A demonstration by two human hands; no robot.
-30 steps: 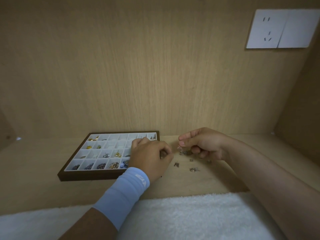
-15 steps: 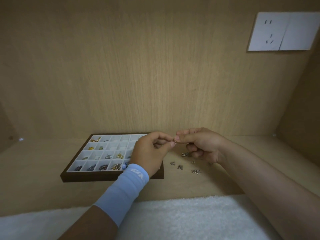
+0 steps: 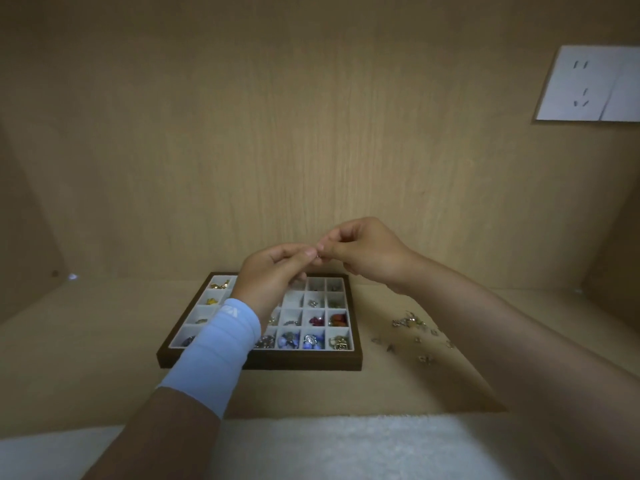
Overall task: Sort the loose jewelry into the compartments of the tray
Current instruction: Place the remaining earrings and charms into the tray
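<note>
Head view: the left hand (image 3: pixel 273 271) and the right hand (image 3: pixel 363 249) meet fingertip to fingertip in the air, each pinched shut on the same tiny metal piece (image 3: pixel 319 255), a glinting speck too small to identify. A smooth pale-blue sleeve (image 3: pixel 214 351) wraps the left wrist; the right forearm is bare.

Directly below the left hand lies the tray (image 3: pixel 263 362), a shallow square with a dark brown frame and a white grid of compartments. Compartments in view hold small gold, yellow, red, blue and silver bits; the left hand and sleeve cover much of its middle and near-left compartments, so their contents cannot be told.

Below and to the right of the right hand, loose jewelry (image 3: pixel 412 332) is scattered on the bench (image 3: pixel 86 358), a matte light wood-grain surface; the pieces are small silvery shapes, some partly behind the right forearm. A wall of the same wood grain rises beyond both hands. Far above the right hand a flat white socket plate (image 3: pixel 588 84) is cut off by the picture's edge. Nearest the viewer, under both forearms, lies a fluffy white towel (image 3: pixel 346 445).
</note>
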